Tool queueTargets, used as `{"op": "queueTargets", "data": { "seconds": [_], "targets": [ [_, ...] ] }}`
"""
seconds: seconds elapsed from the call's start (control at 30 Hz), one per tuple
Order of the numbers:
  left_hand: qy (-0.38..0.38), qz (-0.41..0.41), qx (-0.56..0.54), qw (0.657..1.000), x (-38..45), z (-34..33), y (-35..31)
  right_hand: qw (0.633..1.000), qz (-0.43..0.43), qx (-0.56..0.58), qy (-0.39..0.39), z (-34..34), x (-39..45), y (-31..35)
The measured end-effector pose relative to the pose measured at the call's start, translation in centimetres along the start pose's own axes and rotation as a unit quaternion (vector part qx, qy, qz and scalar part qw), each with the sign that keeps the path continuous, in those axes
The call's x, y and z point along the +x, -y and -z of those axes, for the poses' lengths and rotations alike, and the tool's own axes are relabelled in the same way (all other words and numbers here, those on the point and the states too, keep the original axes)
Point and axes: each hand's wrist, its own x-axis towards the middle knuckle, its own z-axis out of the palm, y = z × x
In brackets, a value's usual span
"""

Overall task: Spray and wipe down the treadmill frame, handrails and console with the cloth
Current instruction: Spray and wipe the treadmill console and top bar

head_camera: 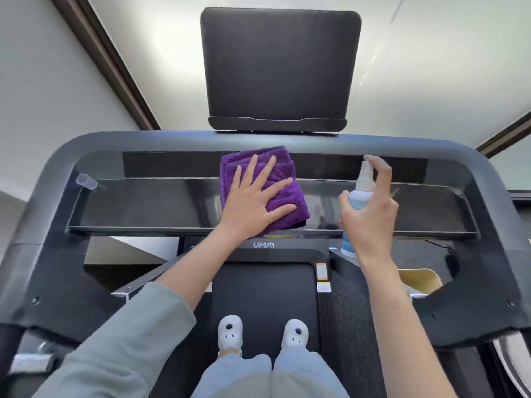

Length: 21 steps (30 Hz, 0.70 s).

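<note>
Head view: left hand (253,203) presses flat, fingers spread, on purple cloth (283,193) atop the console (143,202); right hand (370,214) grips spray bottle (359,193).

Probably a home room: a treadmill (267,297) by plain walls, the person in slippers (230,333)

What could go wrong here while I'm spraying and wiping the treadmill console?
The spray bottle in the right hand points at the glossy console panel from close by, so liquid may pool or run toward its lower edge. The left hand presses flat on the purple cloth without gripping it, so the cloth could slide off. Both hands are busy while you stand on the belt, leaving no hold on the handrails.
</note>
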Motion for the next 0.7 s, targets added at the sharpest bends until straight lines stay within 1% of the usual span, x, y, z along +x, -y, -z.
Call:
{"op": "queueTargets", "data": {
  "seconds": [0.2,0.4,0.7],
  "targets": [
    [-0.007,0.009,-0.026,1.000,-2.9,2.1,7.1,1.000,0.030,-0.006,0.000,-4.9,-1.5,3.8],
    [0.010,0.011,-0.012,1.000,-5.3,3.8,12.4,0.999,0.036,0.011,0.023,-9.5,-2.9,7.2],
    [0.011,0.027,-0.015,0.999,-8.3,5.5,18.0,0.999,0.031,0.001,0.032,-12.0,-3.9,9.2]
  ]
}}
